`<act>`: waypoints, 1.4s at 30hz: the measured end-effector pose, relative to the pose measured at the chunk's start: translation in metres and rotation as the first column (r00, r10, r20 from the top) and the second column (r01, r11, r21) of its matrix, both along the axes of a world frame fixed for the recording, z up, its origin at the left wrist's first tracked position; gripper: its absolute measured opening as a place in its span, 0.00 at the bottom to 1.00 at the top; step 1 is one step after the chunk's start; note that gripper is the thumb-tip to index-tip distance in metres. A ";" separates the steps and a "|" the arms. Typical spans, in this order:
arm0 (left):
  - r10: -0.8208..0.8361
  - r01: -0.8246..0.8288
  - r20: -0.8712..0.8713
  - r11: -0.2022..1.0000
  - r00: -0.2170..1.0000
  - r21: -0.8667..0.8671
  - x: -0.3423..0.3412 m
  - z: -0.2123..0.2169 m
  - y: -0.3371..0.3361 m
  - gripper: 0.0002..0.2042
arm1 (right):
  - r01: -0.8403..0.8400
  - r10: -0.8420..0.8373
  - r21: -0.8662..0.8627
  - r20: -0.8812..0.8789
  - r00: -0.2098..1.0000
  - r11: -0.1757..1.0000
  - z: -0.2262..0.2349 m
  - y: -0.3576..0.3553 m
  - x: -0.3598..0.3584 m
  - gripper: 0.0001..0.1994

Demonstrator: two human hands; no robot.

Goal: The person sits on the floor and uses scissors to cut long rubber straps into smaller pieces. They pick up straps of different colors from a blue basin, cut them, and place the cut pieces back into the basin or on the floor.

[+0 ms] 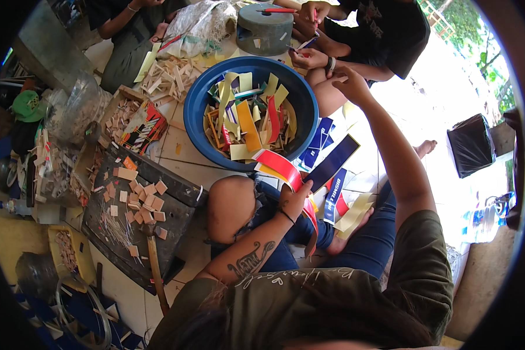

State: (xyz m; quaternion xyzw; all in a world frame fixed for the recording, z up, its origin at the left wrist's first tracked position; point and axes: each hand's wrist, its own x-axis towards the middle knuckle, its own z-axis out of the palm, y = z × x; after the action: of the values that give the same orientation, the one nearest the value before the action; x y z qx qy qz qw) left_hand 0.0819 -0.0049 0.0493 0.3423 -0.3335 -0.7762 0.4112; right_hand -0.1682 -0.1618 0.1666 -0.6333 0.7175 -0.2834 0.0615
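Note:
My left hand (294, 198) is closed around a bunch of long, flexible strips. A red strip (277, 167) curls out to its left with an orange one under it, and a dark blue strip (334, 162) sticks up to its right. My right hand (353, 86) is raised at the far right with its fingers apart and nothing visible in them. It is close to a co-worker's forearm. A big blue basin (192, 125) stands in front of me, full of yellow, red, orange and other strips. More blue printed strips (333, 195) lie by my legs.
A black board (175, 233) with small wooden squares (149, 204) lies at left, a wooden stick (157, 274) beside it. Past the basin are wood pieces (172, 79), a grey-green round stool (265, 29) and two co-workers, one holding a red tool. A black-wrapped box (471, 144) stands at right.

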 end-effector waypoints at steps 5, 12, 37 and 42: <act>-0.011 0.010 0.026 0.999 1.000 0.030 0.001 0.005 0.002 0.06 | 0.217 -0.231 -0.117 -0.127 0.965 0.969 -0.004 -0.013 0.000 0.30; -0.040 0.039 0.011 0.998 0.999 0.049 0.002 0.004 0.003 0.06 | 0.163 -0.351 -0.350 -0.585 0.731 0.922 0.010 -0.070 -0.011 0.40; 0.045 -0.046 0.007 0.993 0.999 0.107 0.012 0.018 -0.008 0.08 | 0.392 -0.388 0.102 0.498 0.776 0.914 0.002 0.158 -0.054 0.09; 0.131 -0.122 -0.058 0.984 0.990 0.128 0.019 0.021 -0.007 0.08 | 0.380 -0.332 0.602 -0.197 0.923 0.702 -0.034 0.327 0.036 0.15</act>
State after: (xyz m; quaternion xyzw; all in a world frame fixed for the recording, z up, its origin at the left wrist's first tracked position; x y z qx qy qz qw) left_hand 0.1012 -0.0119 0.0707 0.3618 -0.2482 -0.7788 0.4484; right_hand -0.1318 0.1656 0.1325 -0.4351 0.8806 -0.0103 0.1873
